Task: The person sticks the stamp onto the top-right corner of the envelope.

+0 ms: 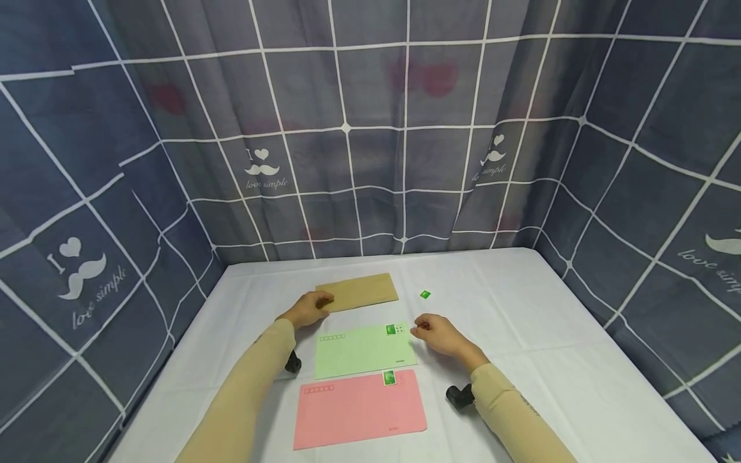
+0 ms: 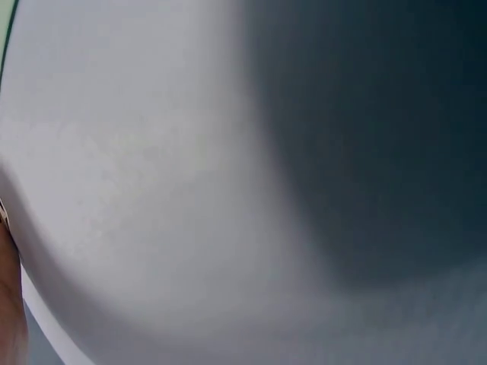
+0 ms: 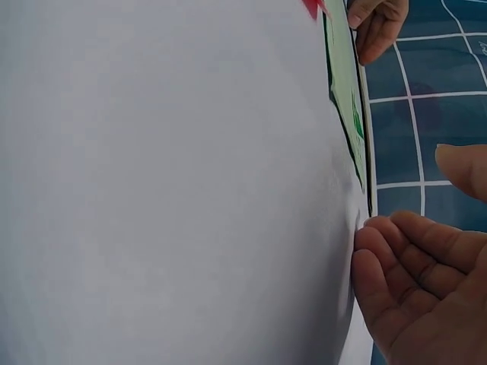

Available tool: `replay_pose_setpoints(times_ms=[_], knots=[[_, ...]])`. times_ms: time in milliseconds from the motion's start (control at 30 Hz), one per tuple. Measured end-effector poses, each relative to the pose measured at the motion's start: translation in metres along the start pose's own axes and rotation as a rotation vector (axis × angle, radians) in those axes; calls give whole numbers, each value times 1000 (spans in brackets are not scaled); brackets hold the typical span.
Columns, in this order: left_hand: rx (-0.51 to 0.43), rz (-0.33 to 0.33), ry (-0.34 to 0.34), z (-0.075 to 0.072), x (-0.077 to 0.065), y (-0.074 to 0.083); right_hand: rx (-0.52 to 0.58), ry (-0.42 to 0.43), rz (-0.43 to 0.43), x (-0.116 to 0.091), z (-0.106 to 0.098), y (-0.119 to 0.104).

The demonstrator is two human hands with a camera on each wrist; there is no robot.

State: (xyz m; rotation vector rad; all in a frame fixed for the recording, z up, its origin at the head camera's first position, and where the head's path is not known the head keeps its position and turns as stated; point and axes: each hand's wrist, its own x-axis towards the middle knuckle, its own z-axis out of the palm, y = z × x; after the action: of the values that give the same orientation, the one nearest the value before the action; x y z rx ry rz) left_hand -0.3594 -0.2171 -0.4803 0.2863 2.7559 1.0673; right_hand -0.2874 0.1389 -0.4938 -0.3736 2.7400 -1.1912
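Observation:
My left hand point(image 1: 307, 309) rests at the left end of a brown envelope point(image 1: 361, 291), its fingertips on the paper. Only a sliver of that hand point(image 2: 11, 304) enters the left wrist view. Beside the top right corner of a light green envelope point(image 1: 359, 352) is my right hand point(image 1: 441, 334). In the right wrist view the right hand point(image 3: 422, 285) has loosely bent fingers, a thumb held apart and nothing in its grasp. A small green stamp point(image 1: 425, 294) lies loose right of the brown envelope. The green envelope carries a green stamp point(image 1: 390, 329) at its upper right.
Nearest me lies a pink envelope point(image 1: 359, 411) with a green stamp point(image 1: 389, 378) at its top edge. A white cloth point(image 1: 521, 308) covers the table. Dark checked curtains point(image 1: 376, 161) stand behind and at both sides.

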Motion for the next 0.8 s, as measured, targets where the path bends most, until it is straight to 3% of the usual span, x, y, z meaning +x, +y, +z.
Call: replay_pose_setpoints(times_ms=[500,800], knots=[[6,17,7,7,-9,-4,-2,10,16,15,-5,9],[9,43,-5,8,-15,0,26,68,27,19,-9,14]])
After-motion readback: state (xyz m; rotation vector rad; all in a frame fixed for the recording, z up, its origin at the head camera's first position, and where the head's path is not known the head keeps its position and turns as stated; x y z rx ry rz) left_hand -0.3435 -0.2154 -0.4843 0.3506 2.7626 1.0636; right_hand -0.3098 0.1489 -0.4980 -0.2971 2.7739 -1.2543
